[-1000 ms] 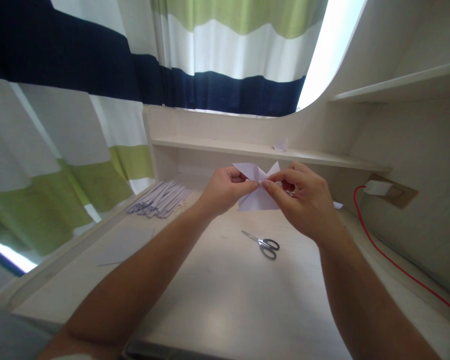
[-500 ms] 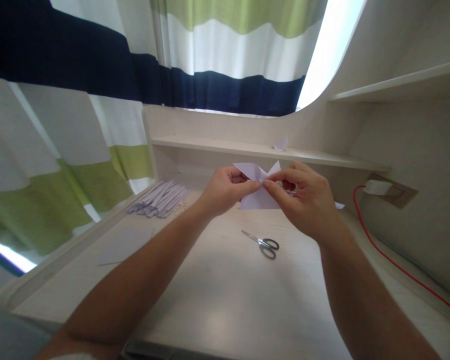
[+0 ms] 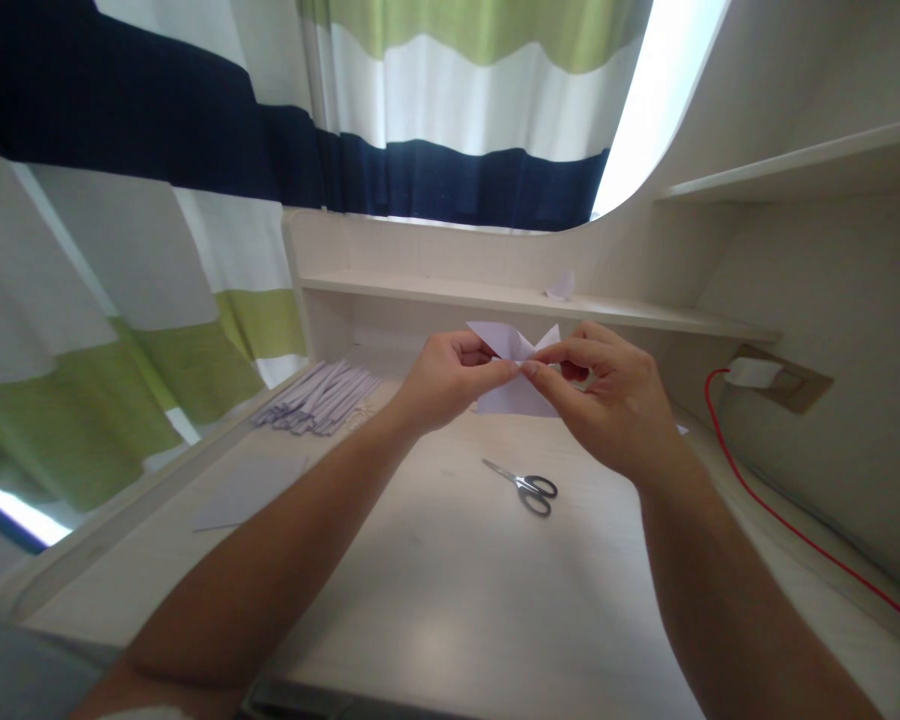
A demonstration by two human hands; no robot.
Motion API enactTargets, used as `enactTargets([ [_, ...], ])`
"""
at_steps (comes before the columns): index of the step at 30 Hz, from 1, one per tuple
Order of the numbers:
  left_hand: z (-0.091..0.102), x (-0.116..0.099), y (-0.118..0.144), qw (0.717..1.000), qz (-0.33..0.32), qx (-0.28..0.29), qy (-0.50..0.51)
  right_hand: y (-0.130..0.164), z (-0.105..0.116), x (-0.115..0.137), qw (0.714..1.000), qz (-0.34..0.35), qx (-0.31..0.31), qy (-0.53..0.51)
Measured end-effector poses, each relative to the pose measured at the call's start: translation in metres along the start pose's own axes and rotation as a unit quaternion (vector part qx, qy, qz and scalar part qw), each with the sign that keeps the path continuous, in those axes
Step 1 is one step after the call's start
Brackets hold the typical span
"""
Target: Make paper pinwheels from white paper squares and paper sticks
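Both hands meet above the back half of the desk around a folded piece of pale paper (image 3: 516, 398), its corners bent in toward the middle like a pinwheel. My left hand (image 3: 454, 378) is closed, its thumb pressing the paper's centre and the fingers behind it. My right hand (image 3: 600, 395) pinches the same centre with thumb and forefinger, the other fingers curled. Whatever sits under the thumbs is hidden. On the desk below the paper lies a pair of scissors (image 3: 526, 487) with dark handles, touched by neither hand.
A pile of rolled or folded paper strips (image 3: 319, 398) lies at the desk's back left. Nearer, a flat paper sheet (image 3: 247, 490) is partly behind my left forearm. A paper scrap (image 3: 561, 287) stands on the back shelf (image 3: 420, 288). A red cable (image 3: 765, 510) runs from a white plug (image 3: 754, 373) at right.
The hands stay almost in place, still pinching the paper. The paper's lower part has shifted very slightly; the view has tilted a touch.
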State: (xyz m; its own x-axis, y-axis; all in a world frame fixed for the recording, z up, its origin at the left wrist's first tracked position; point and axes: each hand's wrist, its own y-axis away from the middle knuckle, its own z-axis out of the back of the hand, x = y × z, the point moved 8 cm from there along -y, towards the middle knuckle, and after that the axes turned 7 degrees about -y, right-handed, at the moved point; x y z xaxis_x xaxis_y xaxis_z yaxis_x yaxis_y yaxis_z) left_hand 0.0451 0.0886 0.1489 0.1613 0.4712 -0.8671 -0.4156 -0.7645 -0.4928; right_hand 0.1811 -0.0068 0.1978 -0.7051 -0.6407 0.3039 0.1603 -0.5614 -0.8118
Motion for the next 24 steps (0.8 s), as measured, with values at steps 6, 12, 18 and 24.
enactTargets([
  [6,-0.0006,0.0005,0.0003,1.0,0.0,0.007,0.006,0.0002,0.001,-0.0002,1.0,-0.001,-0.008,-0.005],
  [12,0.0013,-0.0013,0.0004,1.0,-0.012,-0.008,-0.013,0.0003,-0.0007,-0.0009,1.0,-0.004,-0.004,-0.024],
  [18,-0.0009,0.0002,0.0002,1.0,-0.018,0.007,-0.009,0.0005,-0.0004,-0.0018,0.999,-0.016,-0.004,-0.035],
  [24,-0.0021,0.0001,0.0001,1.0,-0.024,0.019,0.0,0.0003,-0.0004,-0.0026,0.999,-0.022,-0.005,-0.031],
])
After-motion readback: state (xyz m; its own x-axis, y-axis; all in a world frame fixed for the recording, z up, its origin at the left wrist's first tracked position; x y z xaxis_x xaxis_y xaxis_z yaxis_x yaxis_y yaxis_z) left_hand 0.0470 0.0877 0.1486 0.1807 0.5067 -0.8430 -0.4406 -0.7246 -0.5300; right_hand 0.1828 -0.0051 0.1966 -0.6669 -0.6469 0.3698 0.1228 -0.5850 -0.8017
